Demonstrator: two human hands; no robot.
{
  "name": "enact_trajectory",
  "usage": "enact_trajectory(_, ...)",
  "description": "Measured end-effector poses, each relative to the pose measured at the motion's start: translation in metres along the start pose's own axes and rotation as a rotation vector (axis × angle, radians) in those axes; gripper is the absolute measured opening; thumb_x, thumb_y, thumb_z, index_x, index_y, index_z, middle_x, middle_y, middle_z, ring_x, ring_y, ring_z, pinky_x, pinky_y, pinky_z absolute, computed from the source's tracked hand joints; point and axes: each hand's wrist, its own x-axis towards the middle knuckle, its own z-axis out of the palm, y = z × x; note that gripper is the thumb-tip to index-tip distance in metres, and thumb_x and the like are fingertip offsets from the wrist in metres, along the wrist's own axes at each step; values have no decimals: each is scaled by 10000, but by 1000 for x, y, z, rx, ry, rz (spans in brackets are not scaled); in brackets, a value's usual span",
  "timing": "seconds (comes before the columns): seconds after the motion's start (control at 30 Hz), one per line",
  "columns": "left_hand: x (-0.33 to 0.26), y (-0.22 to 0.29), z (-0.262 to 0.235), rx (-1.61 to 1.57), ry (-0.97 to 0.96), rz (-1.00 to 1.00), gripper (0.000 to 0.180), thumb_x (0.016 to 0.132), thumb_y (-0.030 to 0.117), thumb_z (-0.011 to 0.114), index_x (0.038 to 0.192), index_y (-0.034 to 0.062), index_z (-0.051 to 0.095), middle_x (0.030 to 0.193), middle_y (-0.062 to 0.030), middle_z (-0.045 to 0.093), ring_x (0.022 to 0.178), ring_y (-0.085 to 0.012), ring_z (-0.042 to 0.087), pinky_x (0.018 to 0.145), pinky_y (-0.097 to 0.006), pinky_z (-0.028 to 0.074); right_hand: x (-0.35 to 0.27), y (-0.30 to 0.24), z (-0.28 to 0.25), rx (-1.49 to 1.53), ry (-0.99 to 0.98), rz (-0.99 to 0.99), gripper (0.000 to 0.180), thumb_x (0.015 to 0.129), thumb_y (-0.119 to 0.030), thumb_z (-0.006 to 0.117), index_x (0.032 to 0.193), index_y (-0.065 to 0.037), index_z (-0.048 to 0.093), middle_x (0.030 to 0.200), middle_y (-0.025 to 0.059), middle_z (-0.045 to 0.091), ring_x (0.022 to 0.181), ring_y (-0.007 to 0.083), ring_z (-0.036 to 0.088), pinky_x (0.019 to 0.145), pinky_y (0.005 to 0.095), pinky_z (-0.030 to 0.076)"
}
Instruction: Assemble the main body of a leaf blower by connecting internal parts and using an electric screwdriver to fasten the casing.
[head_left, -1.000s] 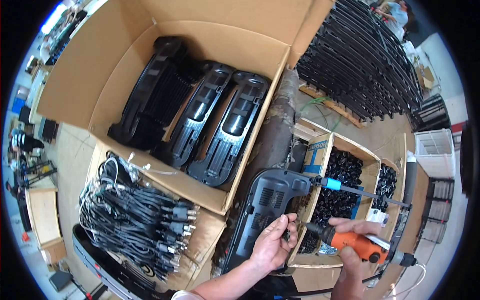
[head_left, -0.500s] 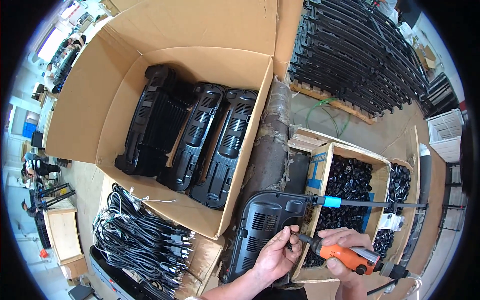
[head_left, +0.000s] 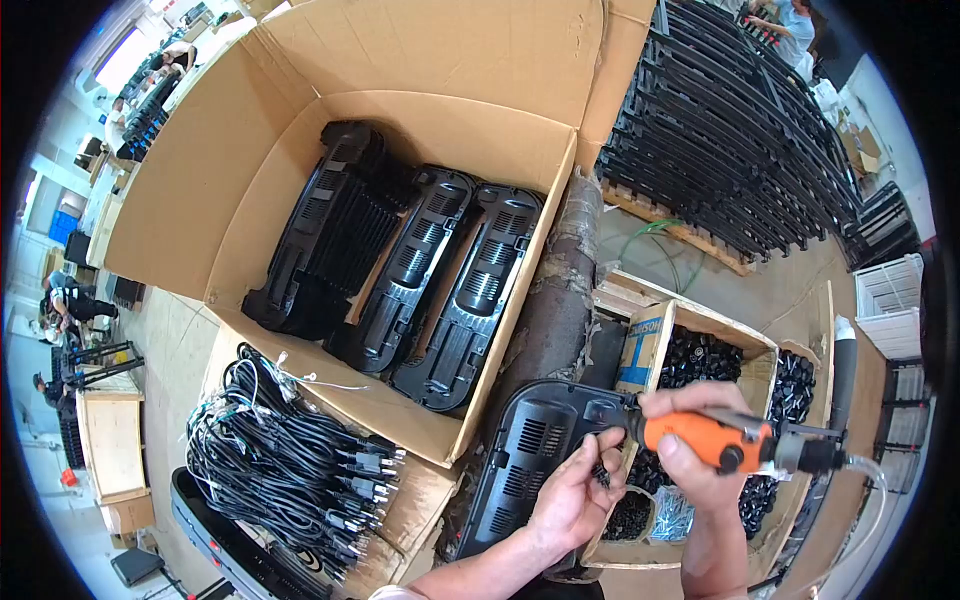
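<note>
My right hand (head_left: 708,488) is closed around an orange air screwdriver (head_left: 705,440), which lies nearly level with its nose pointing left. The nose is over the upper right part of a black vented plastic cover (head_left: 515,450). Close by the nose, my left hand (head_left: 568,505) is curled with thumb and fingers drawn together. Small dark pieces that look like screws (head_left: 601,476) show between its fingers. The driver and my hands hide the spot where the bit meets the cover.
A large cardboard box (head_left: 455,110) holds several more black covers. Bundled black cables (head_left: 285,460) lie left of the cover. To the right, a wooden bin (head_left: 770,380) contains small black parts and silver screws (head_left: 671,515). Black frames (head_left: 720,140) are stacked behind. An air hose (head_left: 878,500) trails from the driver.
The screwdriver has risen from beside my left fingertips to the cover's upper right part. It now blocks the blue sleeve seen before. My left hand has shifted slightly right, and the view has moved.
</note>
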Motion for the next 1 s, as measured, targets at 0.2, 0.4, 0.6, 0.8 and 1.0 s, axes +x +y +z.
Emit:
enact_trajectory(0.2, -21, 8, -25, 231, -85, 41, 337, 1141, 293, 460, 1196, 6, 628, 736, 41, 335, 635, -92, 317, 567, -243, 287, 39, 11, 18, 61, -52, 79, 354, 845, 15, 759, 1173, 4, 627, 1050, 126, 749, 1013, 197, 723, 918, 353, 587)
enact_trajectory(0.4, -33, 41, -27, 415, 30, 359, 324, 1116, 313, 524, 1111, 17, 656, 718, 49, 354, 620, -74, 303, 549, -230, 261, 54, 27, 23, 8, -75, 144, 355, 842, 19, 765, 1174, 14, 638, 1019, 117, 752, 985, 177, 730, 912, 344, 592)
enact_trajectory(0.6, -32, 68, -13, 492, -4, 531, 338, 1121, 323, 515, 1114, 13, 649, 704, 45, 352, 599, -68, 298, 523, -228, 265, 55, 36, 24, 6, -85, 164, 337, 842, 12, 761, 1158, 7, 645, 991, 107, 754, 961, 167, 725, 893, 335, 592)
enact_trajectory(0.8, -28, 100, 40, 827, -20, 729, 294, 1083, 235, 605, 1236, -5, 677, 766, 59, 494, 636, -25, 412, 546, -198, 325, 64, 36, 24, 15, -148, 214, 316, 836, -18, 777, 1130, -20, 661, 985, 86, 749, 930, 150, 714, 854, 320, 590)
enact_trajectory(1.0, 8, 110, 147, 1634, -398, 1417, 578, 772, 377, 890, 1221, 50, 731, 787, -85, 622, 712, -216, 658, 650, -317, 534, 72, 31, 24, -49, -191, 213, 328, 800, -59, 817, 1097, -20, 682, 967, 49, 733, 897, 122, 690, 809, 298, 574)
